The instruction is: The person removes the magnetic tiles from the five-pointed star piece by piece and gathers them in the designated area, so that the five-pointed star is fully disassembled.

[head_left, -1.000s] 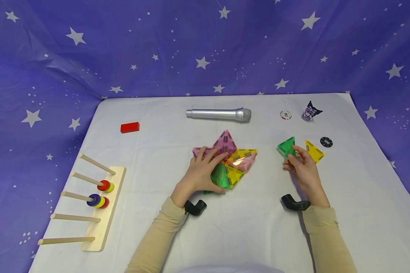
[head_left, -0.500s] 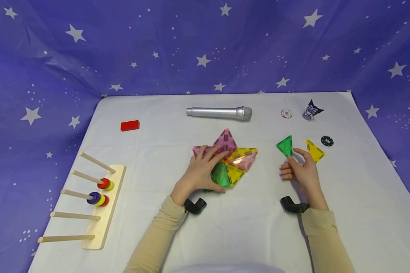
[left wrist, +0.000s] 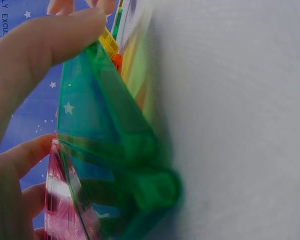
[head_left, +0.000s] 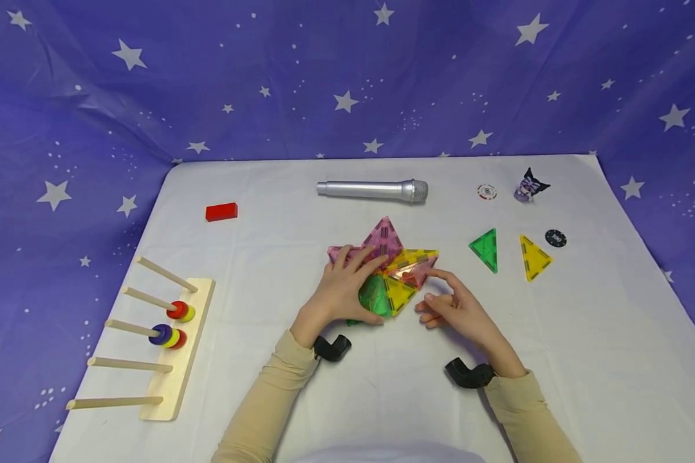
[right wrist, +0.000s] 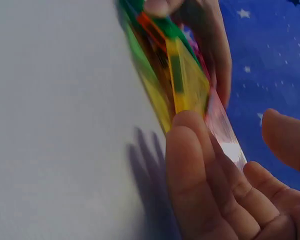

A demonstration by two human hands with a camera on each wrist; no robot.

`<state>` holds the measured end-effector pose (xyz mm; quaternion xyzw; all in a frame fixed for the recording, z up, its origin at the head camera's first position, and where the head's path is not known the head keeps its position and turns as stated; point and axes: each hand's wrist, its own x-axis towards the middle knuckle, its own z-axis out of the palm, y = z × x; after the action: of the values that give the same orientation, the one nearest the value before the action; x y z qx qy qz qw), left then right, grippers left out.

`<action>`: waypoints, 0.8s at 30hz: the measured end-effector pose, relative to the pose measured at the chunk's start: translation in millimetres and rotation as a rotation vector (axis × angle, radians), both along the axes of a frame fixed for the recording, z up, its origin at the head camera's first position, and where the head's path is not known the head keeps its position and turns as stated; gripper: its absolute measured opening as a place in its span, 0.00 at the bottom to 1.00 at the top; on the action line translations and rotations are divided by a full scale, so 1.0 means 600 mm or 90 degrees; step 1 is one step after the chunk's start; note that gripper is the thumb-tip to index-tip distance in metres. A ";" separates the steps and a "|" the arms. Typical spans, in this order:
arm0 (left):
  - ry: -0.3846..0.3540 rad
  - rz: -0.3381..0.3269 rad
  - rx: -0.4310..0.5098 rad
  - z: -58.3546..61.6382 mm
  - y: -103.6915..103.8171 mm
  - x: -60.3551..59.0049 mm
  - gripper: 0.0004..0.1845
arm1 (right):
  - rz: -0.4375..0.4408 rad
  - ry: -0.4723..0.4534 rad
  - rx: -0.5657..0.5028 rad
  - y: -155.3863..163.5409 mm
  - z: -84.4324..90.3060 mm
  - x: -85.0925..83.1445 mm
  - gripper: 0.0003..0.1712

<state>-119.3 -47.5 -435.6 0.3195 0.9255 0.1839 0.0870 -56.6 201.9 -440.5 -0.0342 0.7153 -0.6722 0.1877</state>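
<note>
My left hand [head_left: 342,292] lies on the cluster of tiles [head_left: 390,270], a joined group of pink, yellow and green triangles at the middle of the desk [head_left: 301,212]; the left wrist view shows the thumb and fingers curled round the green tile [left wrist: 102,150] at the near edge, with a pink tile [left wrist: 60,210] beside it, so the cluster is held steady. My right hand [head_left: 454,308] sits just beside the cluster's right side, fingers loosely bent, index fingertip close to the pink corner; it holds nothing, and I cannot tell whether it touches the tile edge. Two loose triangles lie flat to the right, well apart from the cluster: a green triangle [head_left: 485,249] and a yellow triangle [head_left: 533,257]. Judgement: the step in hand is work on the assembled tiles themselves, one hand bracing, the other arriving at the right-hand edge. The next move calls for a light pinch on that pink corner while the left hand keeps the rest from sliding; the joints look likely to shift if pushed sideways. Also on the desk: a microphone [head_left: 373,190] behind the cluster.
</note>
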 end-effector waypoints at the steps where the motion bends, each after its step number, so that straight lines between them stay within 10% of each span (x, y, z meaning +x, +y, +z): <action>1: 0.001 0.000 -0.001 0.000 0.000 0.000 0.57 | 0.011 -0.008 -0.010 -0.006 -0.001 0.002 0.30; 24: 0.006 0.000 0.009 0.004 0.000 0.002 0.56 | -0.093 -0.114 -0.162 -0.084 -0.020 0.011 0.28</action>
<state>-118.2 -47.7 -433.3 0.3209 0.9247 0.1885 0.0801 -49.9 151.5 -452.2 0.0545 0.6053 -0.7696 0.1958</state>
